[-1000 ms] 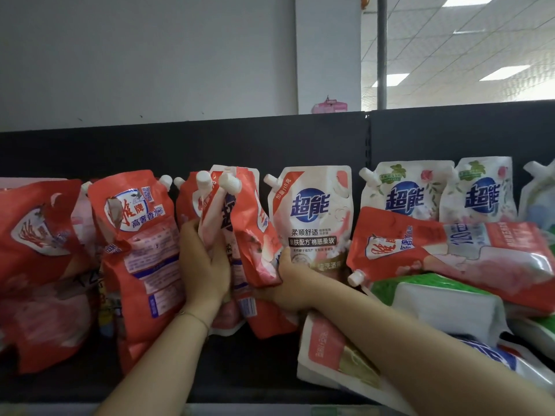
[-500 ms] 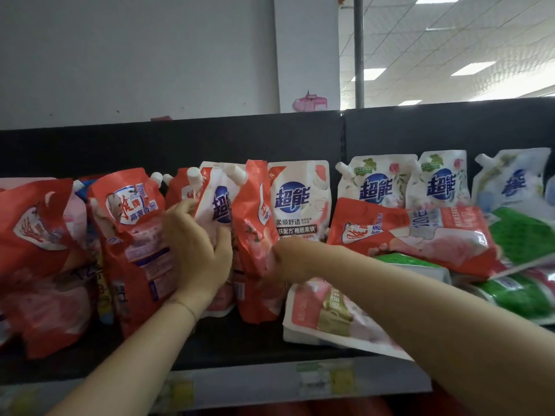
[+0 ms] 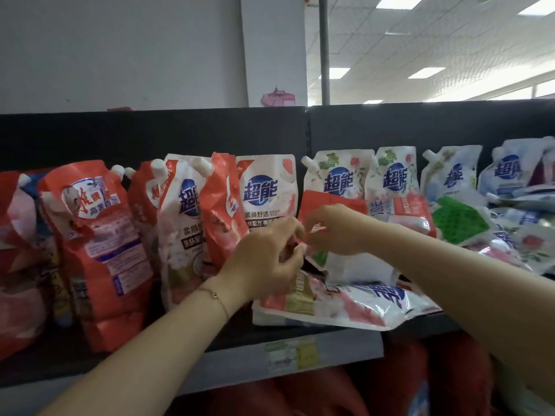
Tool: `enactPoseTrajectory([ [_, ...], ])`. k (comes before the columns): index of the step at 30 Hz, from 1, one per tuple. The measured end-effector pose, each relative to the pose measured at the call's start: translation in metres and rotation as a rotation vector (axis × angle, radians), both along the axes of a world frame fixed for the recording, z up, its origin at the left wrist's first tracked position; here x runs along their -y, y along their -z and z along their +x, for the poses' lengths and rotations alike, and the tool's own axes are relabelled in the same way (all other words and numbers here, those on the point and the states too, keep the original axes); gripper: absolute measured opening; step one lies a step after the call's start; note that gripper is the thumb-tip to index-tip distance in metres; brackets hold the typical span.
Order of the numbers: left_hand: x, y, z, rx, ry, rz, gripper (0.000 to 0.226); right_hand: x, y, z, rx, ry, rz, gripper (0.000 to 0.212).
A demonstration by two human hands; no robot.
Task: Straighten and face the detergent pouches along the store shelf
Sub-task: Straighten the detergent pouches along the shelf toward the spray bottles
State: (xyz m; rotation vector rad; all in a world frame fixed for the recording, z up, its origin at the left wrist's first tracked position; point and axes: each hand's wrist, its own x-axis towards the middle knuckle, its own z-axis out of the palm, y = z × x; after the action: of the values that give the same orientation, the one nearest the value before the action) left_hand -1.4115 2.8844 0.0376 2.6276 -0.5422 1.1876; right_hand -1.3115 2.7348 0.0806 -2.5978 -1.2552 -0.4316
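Observation:
Detergent pouches crowd the dark shelf (image 3: 192, 331). Red pouches (image 3: 99, 235) stand at the left, beside a white one (image 3: 183, 223) and a narrow red one (image 3: 222, 205). A red pouch (image 3: 330, 202) lies sideways over a pile of fallen pouches in the middle. My left hand (image 3: 264, 259) and my right hand (image 3: 333, 229) meet at its left corner, and the fingers of both pinch its edge. A white and pink pouch (image 3: 345, 304) lies flat under them, hanging over the shelf's front edge. White pouches (image 3: 339, 175) stand upright behind.
A green and white pouch (image 3: 459, 220) and several blue and white ones (image 3: 510, 178) lie tumbled at the right. A price label (image 3: 291, 352) sits on the shelf's front rail. Red goods (image 3: 405, 382) fill the shelf below. The black back panel (image 3: 150, 136) rises behind.
Both hands have let go of the upright red and white pouches at the left and moved right to the sideways red pouch. The view has shifted right.

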Motion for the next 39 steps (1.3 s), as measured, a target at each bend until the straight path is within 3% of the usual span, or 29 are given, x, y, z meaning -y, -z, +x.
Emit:
enactPoseTrajectory([
  [3,0.026,0.009,0.004,-0.255,0.051,0.125,0.031,0.014,0.001,-0.001,0.005,0.011,-0.006,0.022],
  [5,0.045,0.020,0.008,-0.307,-0.034,0.313,0.053,0.021,0.002,-0.004,-0.002,0.001,0.009,0.025],
  [7,0.064,0.031,0.010,-0.222,-0.092,0.440,0.068,0.026,0.003,-0.006,0.000,-0.007,-0.003,0.029],
  [11,0.072,0.045,0.018,-0.013,-0.085,0.483,0.076,0.033,0.004,-0.007,0.014,0.012,-0.018,0.036],
  [16,0.070,0.060,0.027,0.219,-0.137,0.527,0.045,0.034,0.003,-0.005,0.043,-0.011,0.021,0.027],
  [20,0.063,0.059,0.030,0.262,-0.165,0.308,0.042,0.037,-0.007,-0.003,0.084,-0.046,0.082,0.024],
  [25,0.039,0.041,0.022,0.122,-0.069,-0.143,0.061,0.044,-0.029,-0.003,0.094,-0.061,0.305,0.032],
  [28,0.029,0.037,0.018,0.200,-0.027,-0.295,0.041,0.043,-0.042,-0.011,0.066,-0.102,0.540,0.036],
  [31,0.024,0.028,0.015,0.212,-0.033,-0.569,0.031,0.042,-0.052,-0.018,0.132,-0.135,0.674,0.035],
  [34,0.017,0.017,0.013,0.222,-0.050,-0.823,0.045,0.042,-0.050,-0.019,0.302,-0.174,0.589,0.034],
  [37,0.011,0.007,0.011,0.249,-0.062,-1.018,0.042,0.037,-0.038,-0.019,0.501,-0.226,0.428,0.029],
  [39,0.005,0.002,0.011,0.270,-0.076,-1.130,0.041,0.030,-0.026,-0.020,0.639,-0.236,0.388,0.037],
])
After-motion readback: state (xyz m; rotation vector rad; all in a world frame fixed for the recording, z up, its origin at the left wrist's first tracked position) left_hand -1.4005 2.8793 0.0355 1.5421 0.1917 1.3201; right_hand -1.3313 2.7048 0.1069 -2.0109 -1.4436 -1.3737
